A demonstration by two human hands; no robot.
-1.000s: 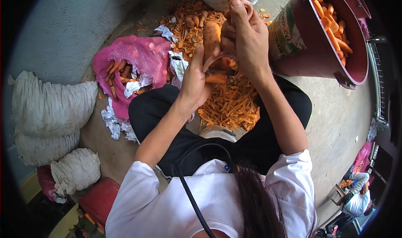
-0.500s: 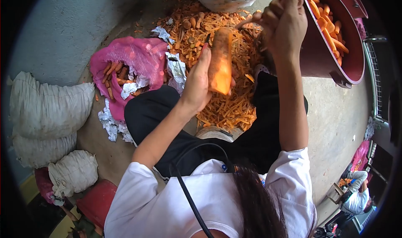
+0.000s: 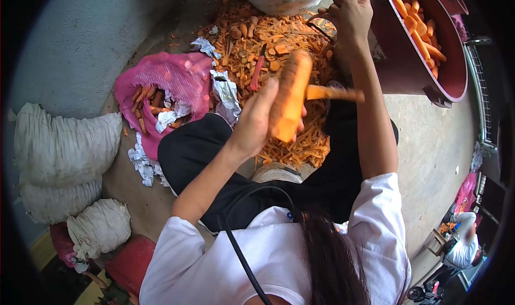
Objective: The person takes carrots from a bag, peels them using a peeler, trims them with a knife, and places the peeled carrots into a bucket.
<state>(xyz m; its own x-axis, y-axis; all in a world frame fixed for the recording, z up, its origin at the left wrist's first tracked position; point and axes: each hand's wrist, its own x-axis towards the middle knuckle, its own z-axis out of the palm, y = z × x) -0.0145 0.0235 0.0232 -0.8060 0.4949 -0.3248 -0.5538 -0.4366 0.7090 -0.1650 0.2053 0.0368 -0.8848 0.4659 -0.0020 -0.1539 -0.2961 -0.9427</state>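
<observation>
A thick carrot (image 3: 291, 98), partly peeled with bright orange at its lower end, is gripped in my left hand (image 3: 256, 117) above the peelings. My right hand (image 3: 352, 16) is raised beside the bucket, its fingers closed round a peeler (image 3: 320, 30) whose dark blade edge points left. A blurred strip of carrot peel (image 3: 335, 93) is in the air just right of the carrot. Under both hands spreads a heap of carrot peelings (image 3: 300, 149) with cut ends among them. On the heap lies a knife with a red handle (image 3: 258, 71).
A dark red bucket (image 3: 394, 52) with peeled carrots (image 3: 421, 28) stands at upper right. To the left are a pink mesh sack (image 3: 177, 71) of unpeeled carrots, crumpled paper (image 3: 225, 93) and full white sacks (image 3: 67, 138). Another person (image 3: 461, 248) sits far right.
My right hand has moved up and left with the peeler, away from the carrot. The carrot has shifted slightly down and tilted right. A peel strip now flies beside it; the red knife is uncovered.
</observation>
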